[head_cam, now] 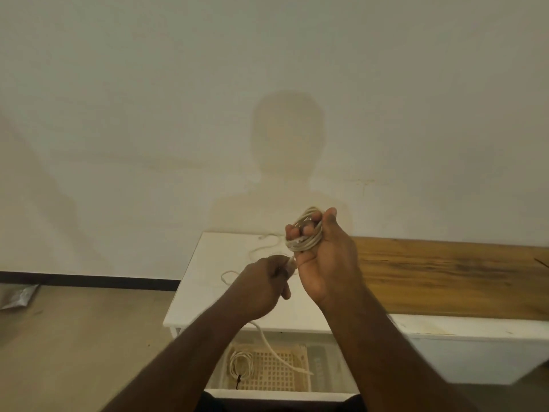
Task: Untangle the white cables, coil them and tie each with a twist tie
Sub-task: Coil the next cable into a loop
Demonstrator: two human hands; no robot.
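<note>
1. On the floor at far left lies a crumpled silvery sheet point(17, 295), well apart from the work.
2. Below the table edge, a pale lattice basket point(285, 379) holds a finished coil point(241, 364) at its left side, with a dark tie showing at the coil's lower edge.
3. The white table point(190, 292) carries loose cable point(261, 248) lying in slack loops near its far edge. It looks thin, light and limp, so it will likely follow any pull but snag on its own loops.
4. The left hand point(261, 289) is curled around the free run of the cable, fingers together and clamped on it just beside the right hand. A tail of the same cable hangs below this hand toward the basket.
5. That tail looks soft and smooth. Guiding it through a light pinch close to the coil seems wiser than holding far back, where it would whip or twist.
6. The right hand point(320, 257) is raised above the table with the wound coil point(306, 236) wrapped around its fingers, which are bent and clamped on the turns, the thumb up beside them.
7. The turns look springy. I judge they would loosen if the grip relaxed, so the coil should be pinched across all strands at one spot when the tie goes on.
8. To the right runs a wooden top point(451, 272), touching the white table.
</note>
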